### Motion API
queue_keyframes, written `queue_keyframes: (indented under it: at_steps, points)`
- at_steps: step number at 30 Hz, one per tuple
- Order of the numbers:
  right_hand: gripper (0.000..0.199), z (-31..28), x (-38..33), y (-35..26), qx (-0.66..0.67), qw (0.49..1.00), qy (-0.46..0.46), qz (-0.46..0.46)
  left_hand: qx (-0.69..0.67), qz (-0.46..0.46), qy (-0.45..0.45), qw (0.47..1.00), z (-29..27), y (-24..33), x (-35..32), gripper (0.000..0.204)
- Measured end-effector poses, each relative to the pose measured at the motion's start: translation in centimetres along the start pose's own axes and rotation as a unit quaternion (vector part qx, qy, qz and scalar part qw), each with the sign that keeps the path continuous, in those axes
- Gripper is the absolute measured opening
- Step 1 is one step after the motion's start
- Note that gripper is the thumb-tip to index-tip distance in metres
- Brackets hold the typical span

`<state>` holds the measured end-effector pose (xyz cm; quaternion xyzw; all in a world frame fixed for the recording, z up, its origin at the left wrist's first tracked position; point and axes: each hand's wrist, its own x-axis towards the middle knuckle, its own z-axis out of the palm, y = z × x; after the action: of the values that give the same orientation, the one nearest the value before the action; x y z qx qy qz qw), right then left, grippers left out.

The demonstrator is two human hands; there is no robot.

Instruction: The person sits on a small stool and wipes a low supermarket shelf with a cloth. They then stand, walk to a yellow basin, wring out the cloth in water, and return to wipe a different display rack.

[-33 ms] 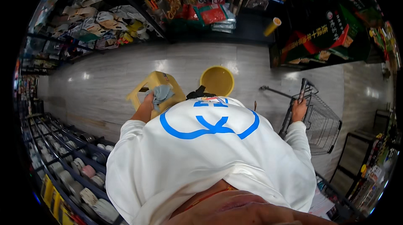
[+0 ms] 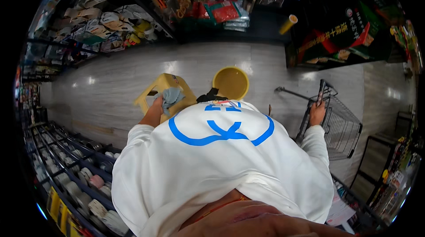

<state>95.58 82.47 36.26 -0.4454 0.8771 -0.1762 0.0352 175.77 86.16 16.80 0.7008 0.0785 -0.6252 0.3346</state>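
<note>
Shop shelves (image 2: pixel 79 179) line a pale floor (image 2: pixel 110 77). Left hand (image 2: pixel 156 104) is closed around a grey cloth (image 2: pixel 170 96), pressed on the yellow stool (image 2: pixel 161 88) at far left. Beside it stands a yellow bucket (image 2: pixel 231 82). Right hand (image 2: pixel 317 113) grips the wire cart (image 2: pixel 341 126) handle.

A pale wood-look floor (image 2: pixel 110 82) carries a yellow stool (image 2: pixel 155 88), yellow bucket (image 2: pixel 231 82) and wire cart (image 2: pixel 341 126).
</note>
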Motion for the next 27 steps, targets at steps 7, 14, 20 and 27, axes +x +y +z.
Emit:
queue_keyframes:
  at_steps: [7,14,20,27]
  points:
    - [0.037,0.3,-4.3,-0.6,-0.122,0.992,0.032,0.009,0.044,-0.032,-0.036,0.998,0.1,4.4,0.2,0.045]
    - [0.036,-0.7,-5.7,-4.0,-0.104,0.993,0.061,0.004,0.096,-0.030,0.003,0.995,-1.4,6.4,3.5,0.049]
    - [0.044,-1.8,-5.1,-7.3,-0.153,0.982,0.109,-0.034,0.110,-0.030,0.030,0.993,5.2,8.6,2.0,0.050]
    - [0.034,4.1,-9.8,-10.1,0.003,0.968,0.035,-0.249,0.126,0.021,-0.038,0.991,14.4,10.8,5.4,0.050]
